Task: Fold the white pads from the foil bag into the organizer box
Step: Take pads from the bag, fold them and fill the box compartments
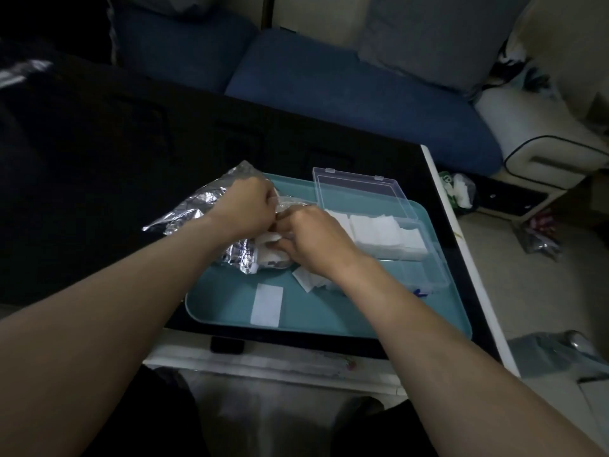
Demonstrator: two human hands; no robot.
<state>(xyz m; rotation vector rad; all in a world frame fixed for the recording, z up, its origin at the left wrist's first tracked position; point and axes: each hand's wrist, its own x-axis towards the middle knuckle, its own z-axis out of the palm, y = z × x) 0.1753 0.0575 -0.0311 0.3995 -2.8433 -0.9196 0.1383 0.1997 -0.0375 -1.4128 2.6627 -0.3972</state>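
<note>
A crumpled silver foil bag (194,206) lies across the left edge of the teal tray (316,315). My left hand (245,209) grips the bag's open mouth, fingers curled on its upper lip. My right hand (313,240) reaches into the opening, its fingers curled among white pads (270,240) there. The clear organizer box (389,232) stands open on the tray's right side, with folded white pads (375,230) stacked inside. A folded white pad (267,304) lies flat near the tray's front, and another white pad (308,278) lies under my right wrist.
The tray sits on a dark table (131,159) with a white right edge (461,245). A blue sofa (346,90) stands behind. Bags and clutter (461,192) lie on the floor to the right. A dark phone (227,345) lies at the table's front edge.
</note>
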